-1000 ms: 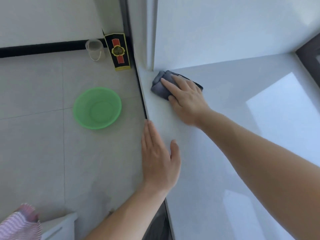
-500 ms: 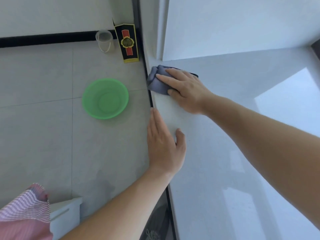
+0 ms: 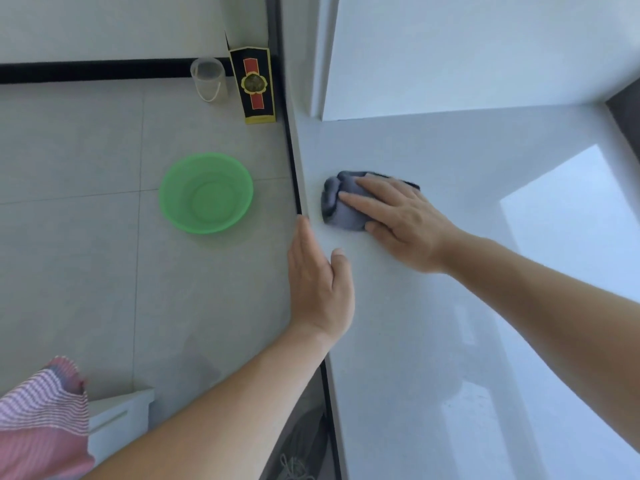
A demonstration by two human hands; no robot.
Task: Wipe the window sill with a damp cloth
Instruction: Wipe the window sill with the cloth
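2 flat hands: right hand (image 3: 405, 220) slid cloth (image 3: 337, 204) nearer, left hand (image 3: 318, 289) on sill (image 3: 415, 341)

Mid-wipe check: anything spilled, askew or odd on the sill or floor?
Nothing stands out: right hand presses the bunched cloth on the sill, left hand rests flat at its edge, green basin sits upright on the floor.

The right hand (image 3: 405, 223) presses a crumpled grey cloth (image 3: 341, 206) onto the white window sill (image 3: 415, 341), fingers straight and pointing to nine o'clock. The left hand (image 3: 318, 289) lies flat on the sill's edge, at seven o'clock from the cloth, fingers pointing to twelve. On the tiled floor (image 3: 86, 271), a green bowl (image 3: 206, 192) sits at nine o'clock from the cloth. A clear cup (image 3: 207, 77) and a black box (image 3: 254, 86) stand at eleven.
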